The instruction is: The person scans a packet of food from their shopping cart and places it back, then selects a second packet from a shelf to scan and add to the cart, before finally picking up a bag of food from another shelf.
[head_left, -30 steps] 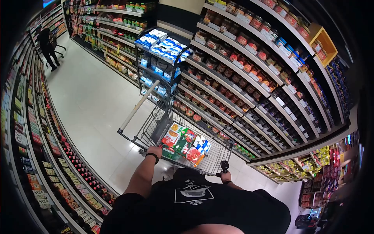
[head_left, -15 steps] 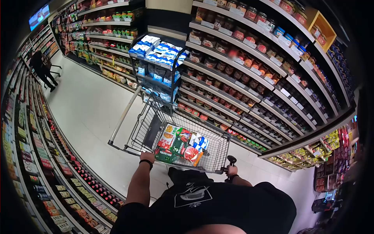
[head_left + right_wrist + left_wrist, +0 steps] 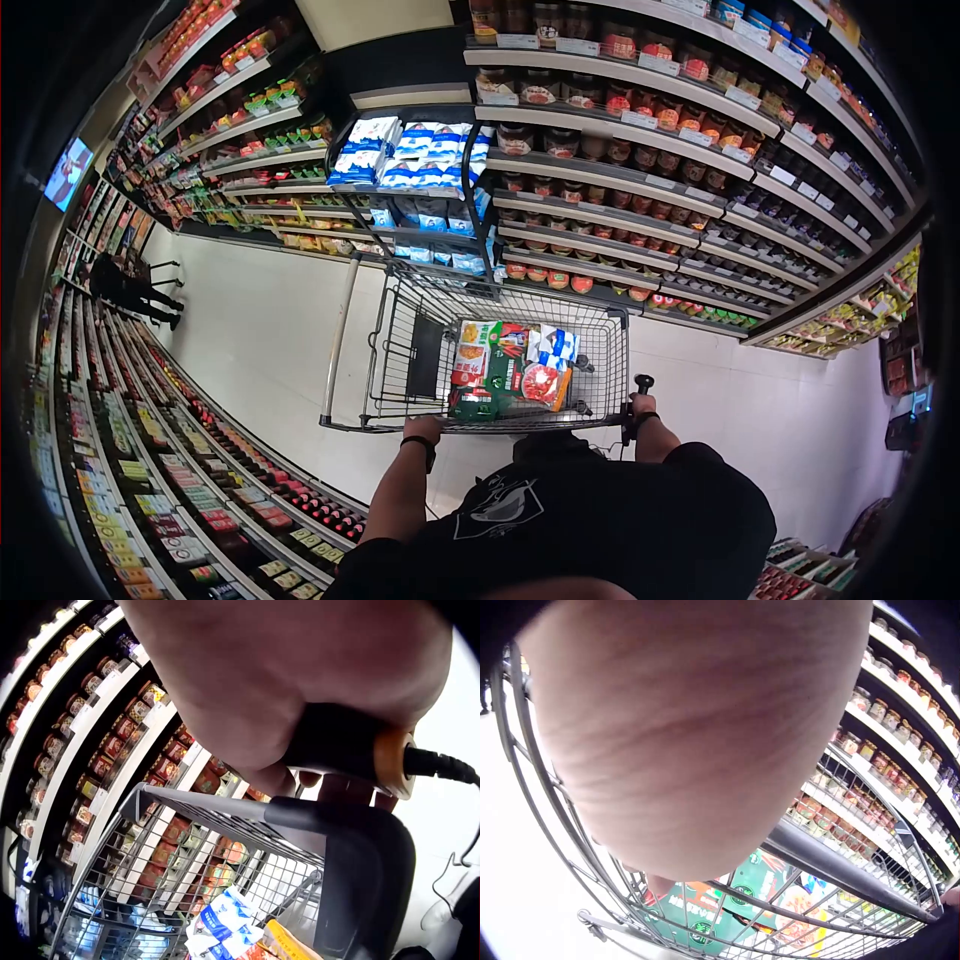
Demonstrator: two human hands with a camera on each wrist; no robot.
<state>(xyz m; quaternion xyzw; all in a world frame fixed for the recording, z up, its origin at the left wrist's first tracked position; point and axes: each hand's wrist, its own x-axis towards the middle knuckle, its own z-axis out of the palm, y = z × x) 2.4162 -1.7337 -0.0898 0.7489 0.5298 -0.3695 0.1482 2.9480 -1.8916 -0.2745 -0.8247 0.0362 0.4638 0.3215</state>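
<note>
A wire shopping cart (image 3: 497, 428) stands side-on before the person, with packaged food inside. The left hand (image 3: 422, 430) grips the cart's near side rail; in the left wrist view its wrist fills the upper picture, with fingertips (image 3: 658, 885) showing below. At the cart's right corner the right hand (image 3: 643, 405) holds a black stick-like device (image 3: 645, 382). The right wrist view shows this device with an orange ring and a cable, fingers wrapped round it beside the cart's black corner. Green and red packs (image 3: 500, 370) and blue-and-white bags (image 3: 552, 346) lie in the basket.
Shelves of jars (image 3: 640, 200) run along the aisle behind the cart. A black rack (image 3: 480, 165) of blue-and-white bags stands close to it. More stocked shelves (image 3: 200, 470) line the left. Farther off, a person in black (image 3: 130, 290) stands by another cart.
The view has turned, and the cart now lies nearly level across it, rather than slanted. Both hands keep their places at its rim and corner. The jar shelves have shifted with the turn.
</note>
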